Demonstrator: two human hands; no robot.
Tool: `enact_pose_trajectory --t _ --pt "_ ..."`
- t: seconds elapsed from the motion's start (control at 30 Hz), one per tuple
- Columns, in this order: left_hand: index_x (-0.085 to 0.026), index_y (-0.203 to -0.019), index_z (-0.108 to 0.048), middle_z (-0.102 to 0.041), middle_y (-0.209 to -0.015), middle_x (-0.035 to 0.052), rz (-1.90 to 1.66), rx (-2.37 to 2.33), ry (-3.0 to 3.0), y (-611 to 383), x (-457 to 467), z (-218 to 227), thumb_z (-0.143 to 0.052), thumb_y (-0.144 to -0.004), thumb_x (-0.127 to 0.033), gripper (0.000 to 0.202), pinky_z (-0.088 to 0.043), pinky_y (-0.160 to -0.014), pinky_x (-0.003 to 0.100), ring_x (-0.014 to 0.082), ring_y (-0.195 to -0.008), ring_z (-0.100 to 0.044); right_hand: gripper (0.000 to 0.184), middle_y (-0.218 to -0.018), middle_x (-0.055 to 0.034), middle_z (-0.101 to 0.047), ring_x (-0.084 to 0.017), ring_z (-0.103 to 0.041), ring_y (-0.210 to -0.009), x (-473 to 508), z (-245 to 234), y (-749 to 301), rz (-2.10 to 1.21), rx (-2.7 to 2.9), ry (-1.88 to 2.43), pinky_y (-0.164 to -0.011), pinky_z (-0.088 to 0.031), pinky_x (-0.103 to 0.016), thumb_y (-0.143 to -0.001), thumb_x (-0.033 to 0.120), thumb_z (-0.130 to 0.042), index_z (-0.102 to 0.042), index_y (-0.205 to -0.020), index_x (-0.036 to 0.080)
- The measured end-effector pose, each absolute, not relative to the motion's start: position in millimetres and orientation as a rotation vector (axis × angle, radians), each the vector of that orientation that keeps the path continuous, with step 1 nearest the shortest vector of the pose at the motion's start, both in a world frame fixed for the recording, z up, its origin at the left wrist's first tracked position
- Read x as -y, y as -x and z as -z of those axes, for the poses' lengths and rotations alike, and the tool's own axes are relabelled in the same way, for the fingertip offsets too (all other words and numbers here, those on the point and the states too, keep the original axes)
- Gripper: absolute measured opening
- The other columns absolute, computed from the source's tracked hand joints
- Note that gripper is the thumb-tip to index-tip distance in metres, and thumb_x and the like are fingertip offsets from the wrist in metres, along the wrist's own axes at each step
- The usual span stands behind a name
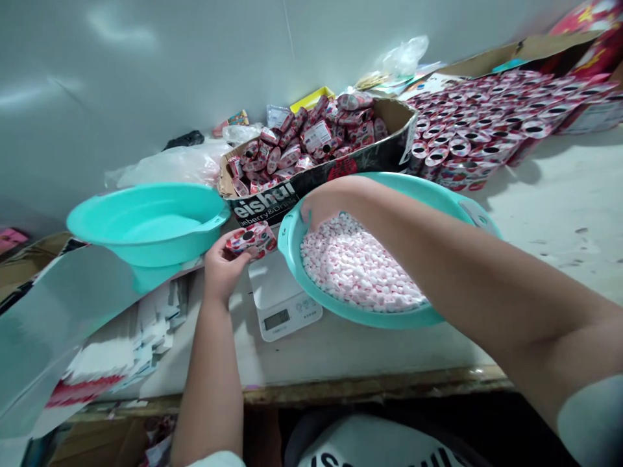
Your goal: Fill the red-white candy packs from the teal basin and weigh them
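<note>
My left hand [221, 266] grips a small red-and-white packet [253, 239] above the white kitchen scale [282, 305]. My right hand [321, 206] reaches down into a teal basin [389, 316] full of small pink and white candies [360, 266]; its fingers are buried among the candies and hidden. A second teal basin [150, 224], with nothing in it, sits to the left of my left hand.
A cardboard box [331, 172] of red-and-white packets stands behind the basins. Rows of filled packets [487, 123] lie at the back right. Plastic bags [170, 162] and flat printed sheets [121, 350] are at the left. The table's wooden front edge [370, 386] runs below.
</note>
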State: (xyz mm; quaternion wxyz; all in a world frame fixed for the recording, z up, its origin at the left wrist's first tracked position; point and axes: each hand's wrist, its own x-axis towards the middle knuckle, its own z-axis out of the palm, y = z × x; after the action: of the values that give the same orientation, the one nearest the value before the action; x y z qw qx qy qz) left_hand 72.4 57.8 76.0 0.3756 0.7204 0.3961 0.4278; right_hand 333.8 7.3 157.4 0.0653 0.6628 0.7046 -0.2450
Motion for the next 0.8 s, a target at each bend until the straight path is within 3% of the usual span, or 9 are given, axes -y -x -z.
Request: enact_pose_trajectory --t 0.13,0.3,0.4,0.5,0.7,0.8 --pt "-0.013 -0.115 -0.069 -0.074 -0.104 0.0104 -1.055 -0.996 -1.779 -67 -57 -61 -0.086 -0.063 -0.039 0.061 -0.063 -0.079 0.031 0.0253 -0.095 -0.071 0.049 -0.071 -0.0008 -0.061 -0.016 -0.056 -0.068 -8 -147 -330 0.821 -2.071 -1.878 -0.075 -0.045 -0.033 -0.083 0.030 -0.075 -0.068 -0.128 0.010" --pt "-0.013 -0.110 -0.070 -0.074 -0.103 0.0093 -0.982 -1.011 -1.725 -69 -64 -58 -0.087 -0.059 -0.036 0.058 -0.061 -0.077 0.030 0.0250 -0.094 -0.071 0.046 -0.095 -0.0041 -0.069 -0.016 -0.058 -0.074 -11 -140 -331 0.738 -2.053 -1.878 -0.070 -0.040 -0.028 -0.081 0.028 -0.076 -0.070 -0.125 0.016" --pt "-0.013 -0.105 -0.071 -0.074 -0.100 0.0076 -0.791 -1.011 -1.762 -67 -70 -57 -0.086 -0.054 -0.030 0.055 -0.059 -0.079 0.030 0.0254 -0.093 -0.070 0.058 -0.101 -0.0018 -0.070 -0.016 -0.059 -0.078 -13 -139 -330 0.649 -2.005 -1.869 -0.068 -0.038 -0.026 -0.073 0.030 -0.081 -0.068 -0.128 0.021" --pt "-0.014 -0.100 -0.070 -0.073 -0.100 0.0060 -0.658 -0.966 -1.797 -63 -72 -58 -0.083 -0.054 -0.025 0.049 -0.058 -0.080 0.031 0.0257 -0.093 -0.069 0.057 -0.104 -0.0012 -0.071 -0.018 -0.060 -0.080 -16 -137 -325 0.608 -1.963 -1.853 -0.067 -0.038 -0.027 -0.070 0.031 -0.083 -0.070 -0.125 0.021" --pt "-0.017 -0.121 -0.068 -0.068 -0.126 0.0118 -0.584 -0.799 -1.789 -49 -72 -64 -0.095 -0.056 -0.033 0.072 -0.055 -0.100 0.039 0.0291 -0.114 -0.066 0.036 -0.082 -0.0019 -0.071 -0.016 -0.057 -0.066 -15 -135 -311 0.529 -1.967 -1.807 -0.066 -0.037 -0.029 -0.074 0.034 -0.082 -0.077 -0.104 0.014" --pt "-0.016 -0.117 -0.070 -0.069 -0.126 0.0133 -0.744 -0.782 -1.793 -44 -73 -66 -0.092 -0.065 -0.046 0.064 -0.053 -0.104 0.039 0.0284 -0.118 -0.065 0.033 -0.070 -0.0027 -0.067 -0.015 -0.055 -0.062 -14 -129 -308 0.475 -1.968 -1.852 -0.068 -0.038 -0.030 -0.071 0.030 -0.084 -0.078 -0.096 0.010"
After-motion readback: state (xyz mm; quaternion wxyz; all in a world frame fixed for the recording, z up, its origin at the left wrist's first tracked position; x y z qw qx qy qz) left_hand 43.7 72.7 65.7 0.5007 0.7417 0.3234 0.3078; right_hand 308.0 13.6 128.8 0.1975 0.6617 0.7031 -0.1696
